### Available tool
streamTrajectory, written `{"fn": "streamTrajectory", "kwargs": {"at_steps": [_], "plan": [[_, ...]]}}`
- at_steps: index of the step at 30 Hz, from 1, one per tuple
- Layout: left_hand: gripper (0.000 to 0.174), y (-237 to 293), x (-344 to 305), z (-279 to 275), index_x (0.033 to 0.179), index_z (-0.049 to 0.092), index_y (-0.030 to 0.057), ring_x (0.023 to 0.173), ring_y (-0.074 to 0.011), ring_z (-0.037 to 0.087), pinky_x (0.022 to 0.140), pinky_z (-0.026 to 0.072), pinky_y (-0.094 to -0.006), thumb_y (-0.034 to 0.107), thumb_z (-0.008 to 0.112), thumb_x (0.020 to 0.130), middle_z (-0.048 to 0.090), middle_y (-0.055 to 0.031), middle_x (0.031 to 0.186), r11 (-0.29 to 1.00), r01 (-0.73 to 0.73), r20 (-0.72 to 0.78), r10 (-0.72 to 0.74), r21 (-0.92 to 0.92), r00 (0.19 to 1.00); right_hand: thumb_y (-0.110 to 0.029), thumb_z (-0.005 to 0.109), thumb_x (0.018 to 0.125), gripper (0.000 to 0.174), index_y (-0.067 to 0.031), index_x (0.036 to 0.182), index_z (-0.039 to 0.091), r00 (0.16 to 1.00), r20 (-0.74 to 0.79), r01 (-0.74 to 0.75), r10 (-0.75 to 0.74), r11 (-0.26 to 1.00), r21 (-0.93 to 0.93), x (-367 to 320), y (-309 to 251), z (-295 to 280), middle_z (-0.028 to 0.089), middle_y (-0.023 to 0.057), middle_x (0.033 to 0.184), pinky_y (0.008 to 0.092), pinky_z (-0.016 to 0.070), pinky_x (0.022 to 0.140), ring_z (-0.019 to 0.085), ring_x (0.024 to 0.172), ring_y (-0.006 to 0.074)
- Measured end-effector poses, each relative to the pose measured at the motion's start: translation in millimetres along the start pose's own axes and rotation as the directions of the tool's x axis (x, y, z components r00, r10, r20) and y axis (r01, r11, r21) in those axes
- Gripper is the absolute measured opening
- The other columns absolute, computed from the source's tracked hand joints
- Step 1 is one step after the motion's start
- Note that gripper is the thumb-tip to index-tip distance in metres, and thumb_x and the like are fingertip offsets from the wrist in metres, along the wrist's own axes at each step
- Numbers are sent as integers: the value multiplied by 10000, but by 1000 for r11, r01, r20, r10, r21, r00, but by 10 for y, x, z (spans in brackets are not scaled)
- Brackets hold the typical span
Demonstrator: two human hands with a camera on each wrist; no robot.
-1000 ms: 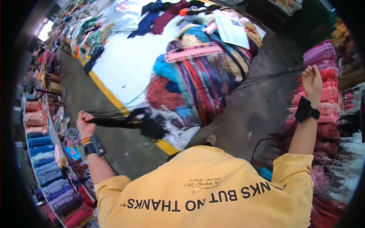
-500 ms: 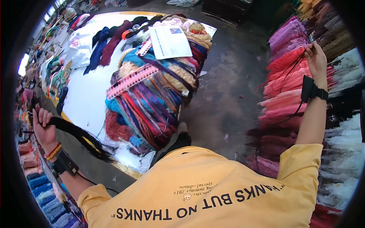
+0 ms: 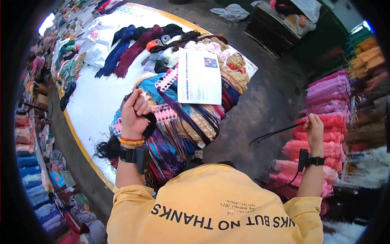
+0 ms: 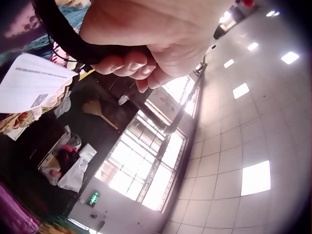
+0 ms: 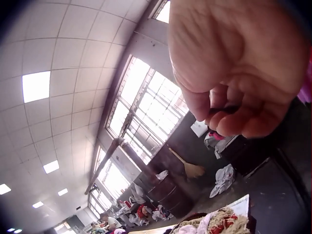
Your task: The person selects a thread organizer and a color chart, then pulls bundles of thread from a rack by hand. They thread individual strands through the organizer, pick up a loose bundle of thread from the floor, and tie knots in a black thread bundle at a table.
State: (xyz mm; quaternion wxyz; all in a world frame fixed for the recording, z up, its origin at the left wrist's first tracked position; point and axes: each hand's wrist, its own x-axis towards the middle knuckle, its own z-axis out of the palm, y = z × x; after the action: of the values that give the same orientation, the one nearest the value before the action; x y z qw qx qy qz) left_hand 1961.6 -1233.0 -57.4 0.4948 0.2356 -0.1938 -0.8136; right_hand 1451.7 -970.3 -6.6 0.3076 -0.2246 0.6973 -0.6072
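My left hand (image 3: 136, 112) grips a hank of black yarn (image 3: 150, 125) over the colourful yarn heap. The hank's frayed tail (image 3: 107, 149) spreads to the left of the wrist. In the left wrist view the fingers curl round the dark yarn (image 4: 63, 34). Out to the right, my right hand (image 3: 315, 127) pinches a few thin black strands (image 3: 276, 132), which trail off leftward above the floor. The right wrist view shows its fingers (image 5: 243, 122) curled, with a dark bit between them. Below the left hand lies a pink punched card (image 3: 165, 112), partly covered.
A white table (image 3: 93, 91) with a yellow edge carries the bundled yarn (image 3: 203, 126) and a printed sheet (image 3: 199, 77). Navy and maroon hanks (image 3: 138, 51) lie farther back. Stacked pink and red yarn (image 3: 298, 150) stands at the right, blue yarn (image 3: 38, 183) at the left.
The hands were spread wide, with black strands stretched out. My left hand has since swung in over the yarn heap with its hank; my right hand has come lower, keeping its thin strands.
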Motion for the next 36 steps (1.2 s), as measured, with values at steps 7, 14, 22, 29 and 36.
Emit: {"fn": "streamTrajectory", "kwargs": {"at_steps": [7, 14, 22, 29, 36], "plan": [[178, 441, -322, 32, 916, 539, 16, 468, -58, 279, 471, 266, -215, 138, 414, 946, 297, 37, 553, 933, -359, -71, 359, 16, 931, -165, 545, 887, 85, -96, 839, 556, 999, 40, 19, -21, 999, 49, 1194, -9, 464, 518, -27, 671, 187, 412, 491, 482, 536, 54], [185, 57, -788, 414, 890, 536, 33, 472, -57, 277, 479, 255, -212, 158, 412, 946, 294, 35, 562, 820, -561, -187, 572, 112, 799, -166, 545, 891, 108, -64, 861, 567, 931, 298, 196, -212, 977, 82, 2331, -444, 1473, 518, -15, 689, 191, 405, 520, 481, 563, 55], [142, -1140, -207, 205, 941, 564, 43, 467, -43, 285, 465, 255, -207, 161, 495, 905, 305, 62, 554, 943, -324, -540, 237, -71, 808, -141, 536, 885, 137, -15, 859, 583, 708, 704, 158, -53, 984, -85, 2255, 84, 2911, 525, -8, 656, 189, 387, 514, 479, 545, 55], [250, -1505, 619, -145, 1087, 531, 8, 477, -42, 331, 476, 292, -200, 152, 528, 883, 369, 59, 578, 984, -180, -569, 157, 17, 807, -146, 546, 871, 155, 7, 890, 567, 457, 888, 383, -53, 913, -142, 1738, 149, 3634, 557, 16, 705, 201, 408, 536, 493, 575, 67], [145, -1599, 976, -353, 973, 581, 64, 477, -69, 353, 475, 310, -225, 160, 563, 867, 420, 47, 590, 972, -232, -699, 177, 17, 693, -134, 578, 840, 151, 9, 887, 581, 70, 998, 633, 6, 773, -50, 1241, 374, 4373, 596, 91, 698, 281, 447, 577, 557, 618, 142]]}}
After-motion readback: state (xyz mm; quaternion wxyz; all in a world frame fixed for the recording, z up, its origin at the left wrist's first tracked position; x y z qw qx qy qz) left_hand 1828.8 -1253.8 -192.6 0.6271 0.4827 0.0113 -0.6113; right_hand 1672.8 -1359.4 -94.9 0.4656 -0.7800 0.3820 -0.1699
